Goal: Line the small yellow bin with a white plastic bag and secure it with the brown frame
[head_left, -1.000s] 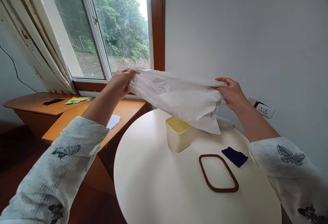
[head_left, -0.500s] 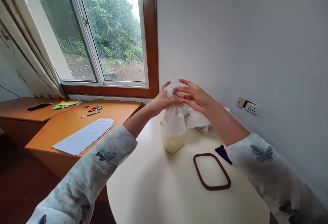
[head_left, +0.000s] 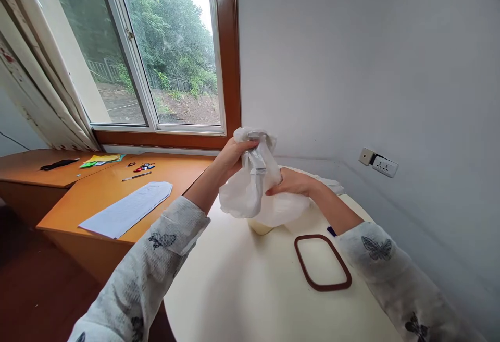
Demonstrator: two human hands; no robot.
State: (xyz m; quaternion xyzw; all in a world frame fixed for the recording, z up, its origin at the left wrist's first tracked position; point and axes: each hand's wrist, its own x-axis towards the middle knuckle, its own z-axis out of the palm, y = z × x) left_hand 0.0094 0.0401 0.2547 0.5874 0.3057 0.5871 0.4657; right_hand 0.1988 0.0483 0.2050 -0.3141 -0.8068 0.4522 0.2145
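A white, translucent plastic bag point(head_left: 242, 196) hangs crumpled between my hands above the white table. My left hand point(head_left: 233, 153) grips its gathered upper part, thumb across the front. Lower and to the right, my right hand point(head_left: 291, 181) has its fingers curled round a fold of the same bag. Behind and beneath the plastic stands a pale yellow container point(head_left: 261, 227); only its lower part shows. On the table, nearer to me, lies a brown rounded rectangular ring point(head_left: 349, 281), apart from both hands.
A dark blue piece point(head_left: 332, 231) shows beside my right sleeve. White material point(head_left: 332, 184) lies at the table's back, partly hidden. At left, an orange-brown desk point(head_left: 187, 167) bears paper sheets point(head_left: 127, 209), a pen point(head_left: 136, 176) and keys point(head_left: 145, 167). A wall socket point(head_left: 385, 166) is at right.
My hands have closed on the bag and moved apart, the left one higher, the right one lower. The bag is spread wider and now hides most of the yellow container.
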